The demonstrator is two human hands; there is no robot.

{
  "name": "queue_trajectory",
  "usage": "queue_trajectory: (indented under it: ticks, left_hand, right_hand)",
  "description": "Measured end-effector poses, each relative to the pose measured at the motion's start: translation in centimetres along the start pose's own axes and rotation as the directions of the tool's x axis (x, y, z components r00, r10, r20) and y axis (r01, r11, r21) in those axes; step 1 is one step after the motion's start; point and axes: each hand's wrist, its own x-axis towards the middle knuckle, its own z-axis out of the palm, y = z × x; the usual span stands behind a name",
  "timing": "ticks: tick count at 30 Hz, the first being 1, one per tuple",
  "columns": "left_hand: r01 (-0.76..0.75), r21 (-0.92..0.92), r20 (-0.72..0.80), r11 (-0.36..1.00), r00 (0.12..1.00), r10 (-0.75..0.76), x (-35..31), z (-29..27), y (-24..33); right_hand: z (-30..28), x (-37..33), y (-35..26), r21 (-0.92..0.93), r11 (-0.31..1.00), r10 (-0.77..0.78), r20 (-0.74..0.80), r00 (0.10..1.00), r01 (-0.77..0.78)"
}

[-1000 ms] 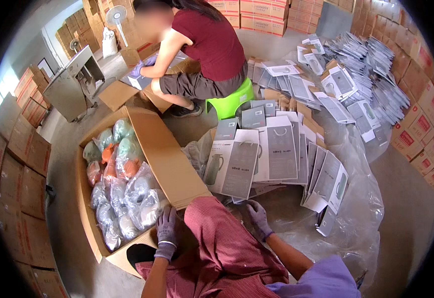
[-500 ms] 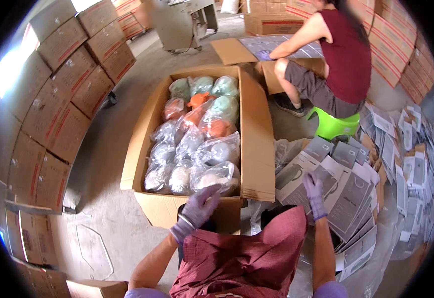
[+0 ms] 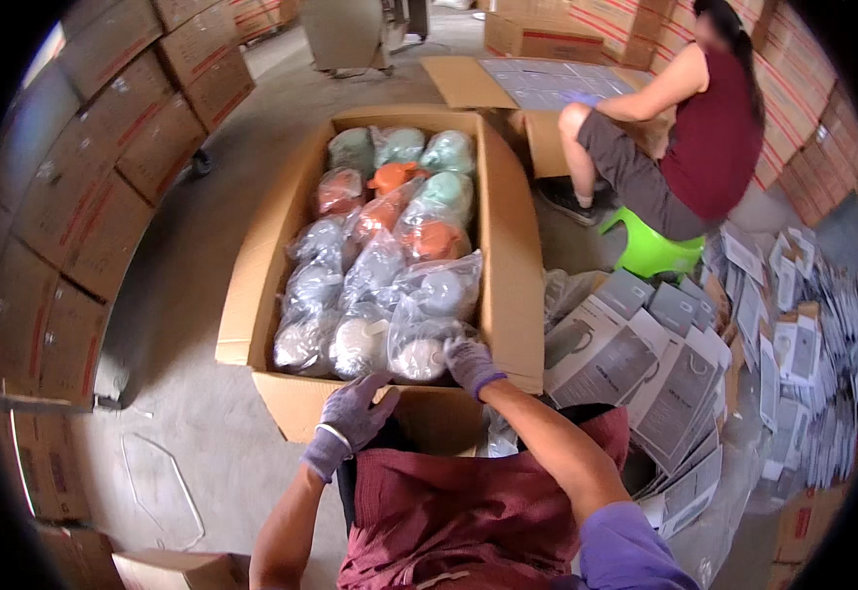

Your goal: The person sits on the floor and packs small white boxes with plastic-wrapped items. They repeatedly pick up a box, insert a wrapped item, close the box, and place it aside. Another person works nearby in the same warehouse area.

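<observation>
"What does the head view show nearest the hands?"

"A pale bagged item (image 3: 419,360) in the near right corner of the carton (image 3: 513,310), with the right hand (image 3: 470,366) at its right side."

"How are the fingers set?"

"The right ones bend beside the plastic; whether they grip, I can't make out. The left hand (image 3: 355,413) holds nothing visible, thumb and fingers spread, at the carton's near edge."

"How would the item handle?"

"Probably stiff and rounded under loose, slippery film, fairly light, perhaps breakable. I'd cup the body rather than trust slack plastic."

"Any crowding?"

"A bagged neighbour (image 3: 358,348) sits just left of it, so the side toward the carton's right wall seems easier."
</observation>
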Motion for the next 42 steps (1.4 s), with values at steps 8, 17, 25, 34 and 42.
queue_trajectory:
  ticks: [8, 17, 25, 34, 42]
  left_hand:
    - [0.0, -0.02, -0.039, 1.0, 0.999, -0.001, -1.2, -0.6, -1.4]
    - [-0.06, 0.001, 0.013, 0.998, 0.998, 0.06, 0.4, 0.7, 0.0]
    - [-0.18, 0.083, 0.062, 0.98, 0.983, 0.175, 2.6, 3.0, 1.8]
    - [-0.581, 0.003, -0.044, 0.814, 0.813, 0.58, 6.5, 4.7, 13.9]
    - [-0.78, -0.461, -0.28, 0.422, 0.579, 0.765, 7.2, -3.5, 23.1]
  right_hand:
    - [-13.6, -5.6, 0.0, -0.051, 0.977, -0.215, -0.284, 0.934, 0.209]
    - [9.9, -25.5, 28.2, 0.905, -0.401, 0.772, 0.417, 0.479, -0.141]
    - [10.2, -25.5, 30.1, 0.994, 0.027, 0.971, -0.001, 0.238, -0.107]
    - [-20.5, -34.4, 23.8, 0.975, 0.032, 0.821, -0.151, 0.55, 0.219]
    - [-31.9, -38.4, 13.1, 0.943, -0.27, 0.352, -0.092, 0.932, 0.195]
